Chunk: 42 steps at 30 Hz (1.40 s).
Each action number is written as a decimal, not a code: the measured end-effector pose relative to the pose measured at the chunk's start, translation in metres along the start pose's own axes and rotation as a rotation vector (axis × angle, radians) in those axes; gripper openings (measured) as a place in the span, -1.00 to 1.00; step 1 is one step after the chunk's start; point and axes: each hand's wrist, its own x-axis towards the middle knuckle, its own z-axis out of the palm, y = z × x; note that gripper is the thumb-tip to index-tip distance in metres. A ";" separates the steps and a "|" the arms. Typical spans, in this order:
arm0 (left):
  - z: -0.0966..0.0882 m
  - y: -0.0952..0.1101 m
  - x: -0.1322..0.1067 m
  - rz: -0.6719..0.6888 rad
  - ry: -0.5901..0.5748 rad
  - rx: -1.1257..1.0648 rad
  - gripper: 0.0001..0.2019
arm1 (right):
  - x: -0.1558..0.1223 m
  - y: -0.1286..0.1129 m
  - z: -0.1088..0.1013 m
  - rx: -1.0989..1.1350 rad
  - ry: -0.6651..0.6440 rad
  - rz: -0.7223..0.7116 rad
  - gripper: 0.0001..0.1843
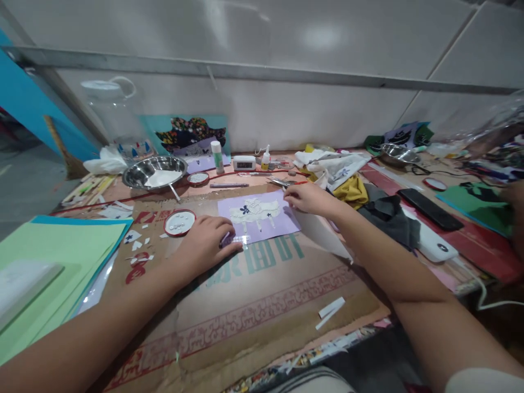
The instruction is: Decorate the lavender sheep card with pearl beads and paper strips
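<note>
A light purple card [268, 233] lies on a flat piece of cardboard. On it is a white cloth cutout [256, 212] with dark blue flowers and small white beads along its edges. My left hand [208, 240] rests palm down at the card's lower left corner, thumb and fingers apart. By those fingertips is a small clear strip of shiny dots [240, 239]. Over the card's right edge is my right hand [305, 199], its fingers pinched together; anything inside them is too small to make out. Scissors [282, 182] lie just behind it.
A red-rimmed lid of clear gems [180, 222] sits left, before a steel bowl [154, 173]. Along the back stand a glue stick [216, 157], a clock [244, 162] and a glue bottle [266, 158]. Cloth scraps [352, 191] and a phone [429, 209] lie right; green paper [77, 245] left.
</note>
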 end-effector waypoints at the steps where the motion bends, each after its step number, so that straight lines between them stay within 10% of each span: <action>1: -0.001 0.002 -0.002 0.007 -0.006 0.020 -0.67 | 0.002 0.006 0.001 -0.012 0.036 0.035 -0.75; 15: -0.004 0.013 -0.037 0.018 -0.017 -0.074 -0.77 | 0.017 0.015 0.031 0.279 0.139 0.110 -0.28; 20: -0.006 0.011 -0.036 0.022 -0.017 -0.087 -0.77 | 0.018 0.021 0.030 0.416 0.082 0.069 -0.84; 26: -0.005 0.003 -0.034 0.047 0.014 -0.110 -0.72 | 0.022 0.023 0.028 0.567 0.245 0.087 -0.80; 42: 0.007 0.001 -0.029 0.038 0.119 -0.116 -0.85 | 0.080 -0.028 -0.055 0.861 0.712 0.125 -0.70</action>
